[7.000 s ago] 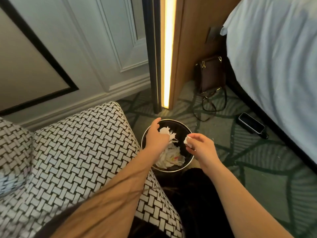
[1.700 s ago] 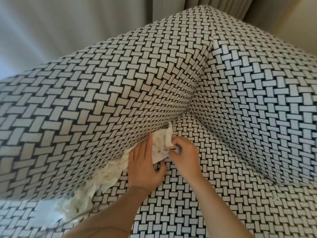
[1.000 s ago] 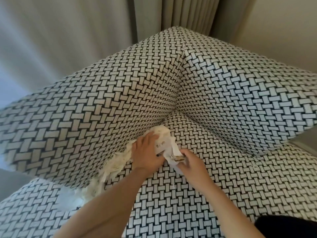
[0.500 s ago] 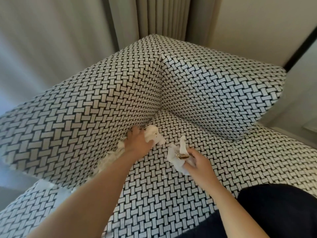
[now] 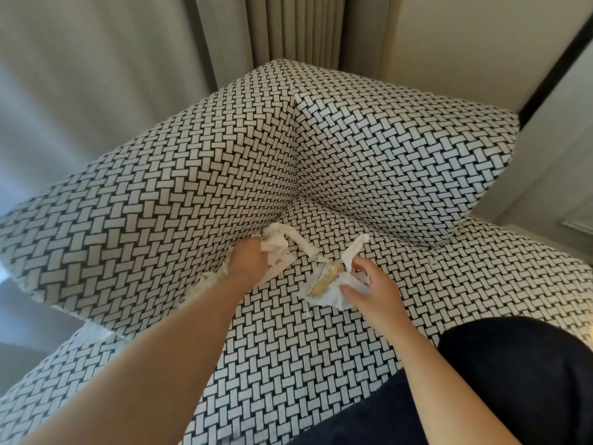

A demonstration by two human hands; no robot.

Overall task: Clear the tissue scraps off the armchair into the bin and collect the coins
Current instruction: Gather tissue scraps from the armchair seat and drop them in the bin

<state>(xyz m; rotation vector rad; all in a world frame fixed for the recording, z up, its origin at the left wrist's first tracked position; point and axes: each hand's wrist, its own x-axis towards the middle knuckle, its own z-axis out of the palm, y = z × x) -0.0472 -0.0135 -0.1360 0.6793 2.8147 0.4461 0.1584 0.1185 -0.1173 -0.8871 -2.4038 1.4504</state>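
On the black-and-white woven armchair [image 5: 288,364], my left hand [image 5: 247,263] grips a wad of white tissue scraps [image 5: 276,240] together with a small printed paper slip [image 5: 279,264], at the crease under the left cushion. More shredded tissue [image 5: 205,282] pokes out along that crease, partly hidden by my forearm. My right hand [image 5: 369,284] holds a crumpled tissue piece [image 5: 333,284] with a yellowish-tan patch, just above the seat. No coins and no bin are in view.
Two loose patterned cushions stand on the seat, one at the left [image 5: 154,200] and one at the back right [image 5: 394,168], meeting at a corner. Grey curtains [image 5: 288,30] hang behind. My dark-clothed leg [image 5: 519,380] is at the lower right.
My hands have drawn apart: the right has pulled its tissue piece away to the right, the left has gathered the wad and paper slip at the crease. The view has tilted up and back.
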